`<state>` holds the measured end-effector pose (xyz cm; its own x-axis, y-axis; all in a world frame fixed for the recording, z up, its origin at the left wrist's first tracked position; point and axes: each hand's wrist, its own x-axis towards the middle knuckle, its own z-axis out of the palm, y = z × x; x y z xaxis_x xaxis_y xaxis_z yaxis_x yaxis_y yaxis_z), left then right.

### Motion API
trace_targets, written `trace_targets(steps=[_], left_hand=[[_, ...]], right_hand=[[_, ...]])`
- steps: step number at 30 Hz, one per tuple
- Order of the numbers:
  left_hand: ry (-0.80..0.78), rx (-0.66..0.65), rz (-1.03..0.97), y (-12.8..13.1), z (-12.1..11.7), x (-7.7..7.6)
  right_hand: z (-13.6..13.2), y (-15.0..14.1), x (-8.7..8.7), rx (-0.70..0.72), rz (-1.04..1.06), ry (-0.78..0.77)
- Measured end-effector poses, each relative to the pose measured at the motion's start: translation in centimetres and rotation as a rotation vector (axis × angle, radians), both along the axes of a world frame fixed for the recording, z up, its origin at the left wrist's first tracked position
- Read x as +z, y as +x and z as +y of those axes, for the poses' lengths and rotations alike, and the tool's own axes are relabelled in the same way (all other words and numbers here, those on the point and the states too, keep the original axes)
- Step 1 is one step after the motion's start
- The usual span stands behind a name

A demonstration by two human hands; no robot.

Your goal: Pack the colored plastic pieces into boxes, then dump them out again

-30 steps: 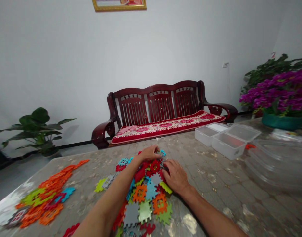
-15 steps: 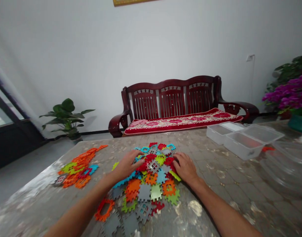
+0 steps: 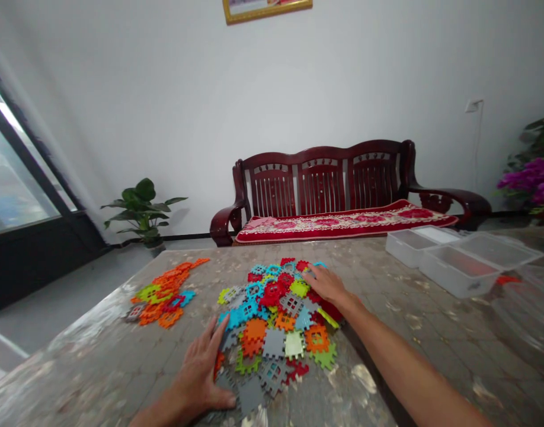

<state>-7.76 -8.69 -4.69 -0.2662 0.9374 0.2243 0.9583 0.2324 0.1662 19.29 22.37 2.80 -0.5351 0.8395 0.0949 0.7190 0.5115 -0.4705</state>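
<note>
Left hand (image 3: 201, 373) lies open by the near edge of the tabletop (image 3: 387, 362), fingers spread and gripping nothing, its outer side against a grey tile (image 3: 249, 394) at the front of a loose heap of notched plastic tiles (image 3: 272, 314). That heap sits around the middle of the tabletop, in orange, red, blue, green and grey, some tiles solid and some with window cut-outs. Right hand (image 3: 328, 284) rests open on the heap's far right side, fingers together over red and blue tiles, with nothing visibly held.

Left of the heap and well apart from it, a smaller cluster of joined tiles (image 3: 163, 302), mostly orange, lies toward the tabletop's left edge. Along the right edge stand clear plastic boxes (image 3: 458, 273) with a clear lid (image 3: 498, 249) beside them, and a clear plastic container (image 3: 525, 314) sits nearer the right corner.

Beyond the far edge, a dark red wooden bench (image 3: 320, 178) carries a red floral cushion (image 3: 343, 224). A potted plant (image 3: 143, 216) stands on the floor to its left, beside a glass door (image 3: 18, 178), and purple flowers (image 3: 532, 184) rise at the right.
</note>
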Motion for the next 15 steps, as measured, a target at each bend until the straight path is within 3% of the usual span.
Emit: trace_targets(steps=[8, 11, 15], left_hand=[[0.116, 0.023, -0.008, 5.3, 4.3, -0.2], [0.139, -0.007, -0.064, 6.7, 5.2, 0.7], [0.164, -0.044, -0.2, 8.7, 6.8, 3.0]], right_hand=[[-1.4, -0.4, 0.3, 0.046, 0.05, 0.059], [-1.2, 0.2, 0.1, -0.001, 0.092, 0.078], [-0.3, 1.0, -0.7, -0.074, 0.178, 0.083]])
